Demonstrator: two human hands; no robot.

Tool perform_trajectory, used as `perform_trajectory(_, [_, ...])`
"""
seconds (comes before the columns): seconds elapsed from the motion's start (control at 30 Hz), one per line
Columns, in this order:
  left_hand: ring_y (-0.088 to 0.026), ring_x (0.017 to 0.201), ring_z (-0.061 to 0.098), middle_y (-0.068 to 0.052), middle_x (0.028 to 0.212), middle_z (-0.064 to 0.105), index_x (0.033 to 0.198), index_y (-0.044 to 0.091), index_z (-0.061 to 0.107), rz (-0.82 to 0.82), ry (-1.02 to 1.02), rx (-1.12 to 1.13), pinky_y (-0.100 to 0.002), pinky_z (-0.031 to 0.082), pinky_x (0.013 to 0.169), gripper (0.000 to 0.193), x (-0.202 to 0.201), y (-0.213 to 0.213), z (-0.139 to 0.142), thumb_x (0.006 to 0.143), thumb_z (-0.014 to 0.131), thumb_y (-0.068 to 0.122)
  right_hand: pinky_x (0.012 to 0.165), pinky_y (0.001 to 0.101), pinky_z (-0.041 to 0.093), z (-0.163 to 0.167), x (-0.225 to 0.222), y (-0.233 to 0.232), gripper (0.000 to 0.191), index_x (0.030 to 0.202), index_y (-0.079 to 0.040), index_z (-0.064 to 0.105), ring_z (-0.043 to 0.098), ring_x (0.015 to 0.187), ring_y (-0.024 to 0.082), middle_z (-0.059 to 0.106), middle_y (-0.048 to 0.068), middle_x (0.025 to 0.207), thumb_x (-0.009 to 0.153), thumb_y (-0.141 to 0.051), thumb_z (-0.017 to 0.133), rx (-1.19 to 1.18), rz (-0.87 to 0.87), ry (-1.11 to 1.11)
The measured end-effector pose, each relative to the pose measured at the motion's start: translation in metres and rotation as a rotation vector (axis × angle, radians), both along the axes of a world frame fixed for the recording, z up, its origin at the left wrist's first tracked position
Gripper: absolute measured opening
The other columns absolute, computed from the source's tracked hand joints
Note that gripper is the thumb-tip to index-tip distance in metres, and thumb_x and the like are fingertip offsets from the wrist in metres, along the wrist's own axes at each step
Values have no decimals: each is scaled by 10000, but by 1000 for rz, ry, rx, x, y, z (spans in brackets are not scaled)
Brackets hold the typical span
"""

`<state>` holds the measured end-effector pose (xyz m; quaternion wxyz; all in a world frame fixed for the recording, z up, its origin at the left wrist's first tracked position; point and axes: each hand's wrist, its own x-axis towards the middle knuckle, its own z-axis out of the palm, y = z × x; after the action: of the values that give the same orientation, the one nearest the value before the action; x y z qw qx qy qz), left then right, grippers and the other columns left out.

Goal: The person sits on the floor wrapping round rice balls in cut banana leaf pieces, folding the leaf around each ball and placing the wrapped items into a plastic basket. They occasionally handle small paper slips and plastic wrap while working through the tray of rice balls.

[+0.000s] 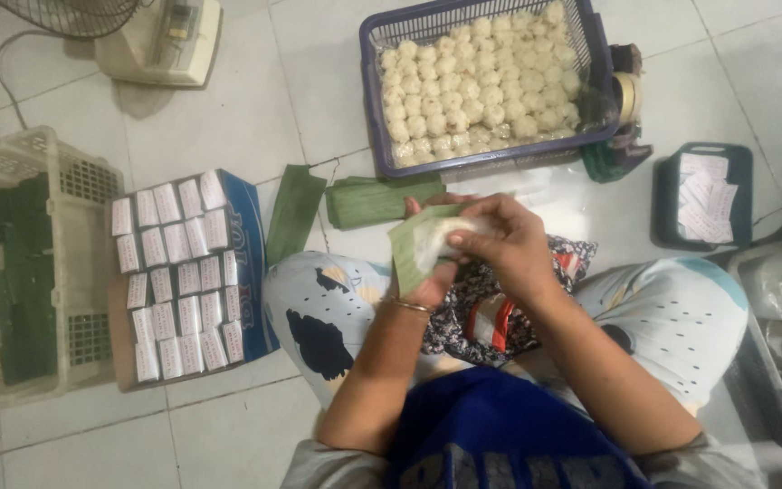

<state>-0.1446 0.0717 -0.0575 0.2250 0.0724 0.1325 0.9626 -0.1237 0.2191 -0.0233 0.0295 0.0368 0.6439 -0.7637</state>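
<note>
Overhead from the head camera: person sits cross-legged on a pale tiled floor [228, 100], both hands raised over the lap. Left hand [427, 272] is closed around a green leaf piece [406, 246], fingers curled under it, a thin bangle [412, 308] on that wrist. Right hand [500, 240] pinches a small white piece [441, 237] against the leaf, fingertips closed on it. Leaf and white piece sit between the two hands, just above the knees and near the middle of the scene.

Far of the hands, a purple basket [373, 100] holds rows of pale round balls [477, 77]. Just near that basket, a folded stack of green leaves [377, 201] lies on the floor, with a single leaf strip [293, 215] to its left. Left of the knees, a cardboard tray [251, 263] carries rows of small white-labelled packets [178, 276]. Further left, a pale plastic crate [74, 181] holds dark green wrapped bundles [24, 308]. Far left corner: a fan base [160, 41] with its cord.

Right of the basket, a tape roll [626, 95] on a dispenser. Right again, a dark tray [742, 195] holds white paper slips [703, 195]. A patterned cloth [491, 312] lies in the lap under the forearms.
</note>
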Motion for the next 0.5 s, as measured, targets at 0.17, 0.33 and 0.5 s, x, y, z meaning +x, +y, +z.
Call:
perform_trajectory(0.17, [-217,1041,687,-131,1158,721,1357,57,611,206,-41,-383,-351,581,934,582,13,24,0,951,652,471,772,313,617,2,15,4,266,1132,51,712,722,880,167,757,89,992,914,-94,763,308,-94,118])
perform_trajectory(0.33, [-236,1147,653,-122,1236,693,1387,-76,578,534,141,-819,-378,553,1033,639,12,36,-14,930,784,320,828,273,629,3,21,22,335,1259,-37,643,712,1014,134,675,27,1179,995,-192,508,60,137,174])
perform_trajectory(0.5, [-213,1187,611,-130,1297,618,1499,1,428,396,161,-740,-325,515,1054,547,22,36,-11,1022,649,149,948,324,583,4,11,26,317,1234,-12,700,651,1101,228,601,153,1257,918,-24,721,358,26,281])
